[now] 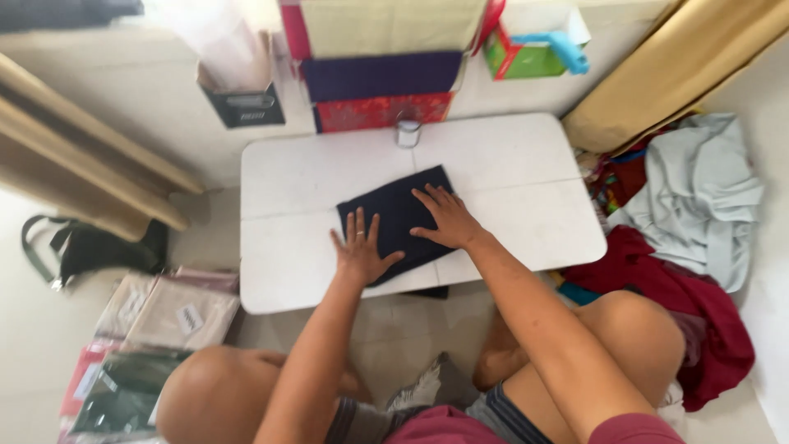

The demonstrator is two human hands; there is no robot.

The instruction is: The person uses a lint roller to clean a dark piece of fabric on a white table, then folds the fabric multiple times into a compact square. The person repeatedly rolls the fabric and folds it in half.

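On folded navy cloth [399,222], both hands' fingers [440,200] seemingly flat

Near the centre of the frame we see a low white rectangular folding table [509,156], and at its far edge stands a small silver metal can [408,133]. Behind it, at the top, we find stacked purple and red patterned fabric boxes [380,90], a dark grey cardboard box [240,105] to their left and a green tissue box [526,57] to their right. At the right edge we see a heap of pale grey and maroon clothes [699,238]. At lower left lie flat cloth packs in clear plastic wrap [168,312], and a black strapped bag [99,247] above them.
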